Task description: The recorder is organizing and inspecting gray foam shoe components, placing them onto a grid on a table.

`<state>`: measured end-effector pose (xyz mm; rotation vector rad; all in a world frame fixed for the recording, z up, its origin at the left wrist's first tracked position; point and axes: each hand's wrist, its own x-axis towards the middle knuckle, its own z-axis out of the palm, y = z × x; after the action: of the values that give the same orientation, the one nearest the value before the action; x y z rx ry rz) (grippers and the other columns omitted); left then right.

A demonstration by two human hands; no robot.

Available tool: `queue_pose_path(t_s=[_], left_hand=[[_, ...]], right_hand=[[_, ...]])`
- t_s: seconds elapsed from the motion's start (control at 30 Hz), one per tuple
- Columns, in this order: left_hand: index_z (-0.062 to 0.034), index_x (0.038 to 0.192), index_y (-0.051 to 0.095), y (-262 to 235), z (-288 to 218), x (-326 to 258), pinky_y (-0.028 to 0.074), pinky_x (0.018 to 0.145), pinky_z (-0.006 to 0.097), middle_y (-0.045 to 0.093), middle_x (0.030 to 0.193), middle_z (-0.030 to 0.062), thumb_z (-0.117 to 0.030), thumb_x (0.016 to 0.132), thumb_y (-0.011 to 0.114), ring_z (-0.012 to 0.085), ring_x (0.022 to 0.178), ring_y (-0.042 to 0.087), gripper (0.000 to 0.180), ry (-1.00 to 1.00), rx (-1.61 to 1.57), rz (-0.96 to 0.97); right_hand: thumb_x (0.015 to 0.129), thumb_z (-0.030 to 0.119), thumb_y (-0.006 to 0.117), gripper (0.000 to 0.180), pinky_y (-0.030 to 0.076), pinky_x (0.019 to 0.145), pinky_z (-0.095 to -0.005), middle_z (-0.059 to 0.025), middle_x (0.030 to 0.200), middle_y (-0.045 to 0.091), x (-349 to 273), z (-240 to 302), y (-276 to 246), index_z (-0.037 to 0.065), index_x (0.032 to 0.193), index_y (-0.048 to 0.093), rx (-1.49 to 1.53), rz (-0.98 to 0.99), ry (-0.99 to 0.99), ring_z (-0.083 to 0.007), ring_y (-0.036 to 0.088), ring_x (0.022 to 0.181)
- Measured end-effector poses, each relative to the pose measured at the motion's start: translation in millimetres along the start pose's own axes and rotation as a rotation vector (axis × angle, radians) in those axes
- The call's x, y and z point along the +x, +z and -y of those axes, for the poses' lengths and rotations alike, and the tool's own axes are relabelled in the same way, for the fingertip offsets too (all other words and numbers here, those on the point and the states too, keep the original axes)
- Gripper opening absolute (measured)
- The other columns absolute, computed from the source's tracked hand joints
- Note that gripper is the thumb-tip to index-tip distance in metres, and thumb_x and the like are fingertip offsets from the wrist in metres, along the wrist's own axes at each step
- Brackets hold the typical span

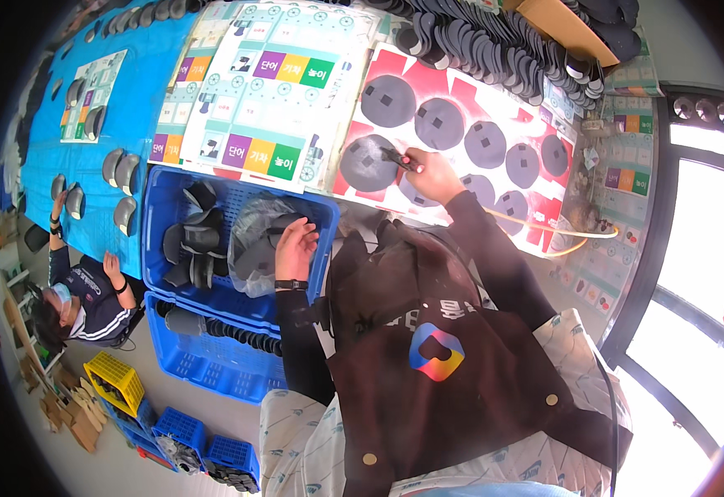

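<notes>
The right hand [430,172] is stretched far forward, closed on a small dark tool [398,156] over a grey disc [368,161]. The left hand [294,245] is held half open, fingers curled into a clear bag [256,240] in the blue crate [156,199].

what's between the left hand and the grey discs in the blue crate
Only the clear plastic bag. The left hand reaches into its open mouth in the blue crate, fingers already at the grey discs inside. No other obstacle is visible.

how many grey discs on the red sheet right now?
9 grey discs show on the red sheet: two along the top left, four running right, three along the near edge. The right hand covers part of one, so more may be hidden.
</notes>
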<state>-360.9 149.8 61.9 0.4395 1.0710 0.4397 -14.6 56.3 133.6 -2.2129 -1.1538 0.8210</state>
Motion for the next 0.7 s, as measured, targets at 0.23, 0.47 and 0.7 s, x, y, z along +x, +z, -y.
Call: queue_pose_path(t_s=[0.23,0.47,0.7], left_hand=[[-0.0063,0.122,0.061,-2.5,7.8,-11.2,0.048,0.077,0.029,0.068,0.104,0.0049,-0.016,0.095,0.062,0.0156,0.09,0.064,0.028,0.014,-0.024,-0.031],[-0.0043,0.124,0.059,-7.8,17.9,-13.3,0.048,0.078,0.029,0.068,0.106,0.0052,-0.016,0.096,0.061,0.0156,0.09,0.064,0.03,0.042,-0.044,-0.011],[-0.0052,0.124,0.06,0.4,18.4,-16.1,0.049,0.079,0.028,0.068,0.106,0.0048,-0.016,0.097,0.059,0.0149,0.09,0.063,0.028,0.032,-0.03,-0.009]], right_hand=[[0.077,0.013,0.064,0.019,0.045,0.068,-0.0499,-0.0234,0.077,0.062,-1.1,-4.7,0.7,0.002,0.092,0.064,-0.02,0.197,-0.248,-0.0448,0.061,0.078],[0.078,0.013,0.059,0.022,0.05,0.071,-0.0516,-0.0243,0.076,0.064,3.2,-4.6,1.1,0.006,0.096,0.069,-0.033,0.124,-0.231,-0.0455,0.063,0.078],[0.078,0.008,0.056,0.023,0.048,0.067,-0.0542,-0.0253,0.078,0.063,-17.0,-11.4,-23.5,0.004,0.099,0.065,-0.174,-0.007,-0.07,-0.048,0.062,0.078]])
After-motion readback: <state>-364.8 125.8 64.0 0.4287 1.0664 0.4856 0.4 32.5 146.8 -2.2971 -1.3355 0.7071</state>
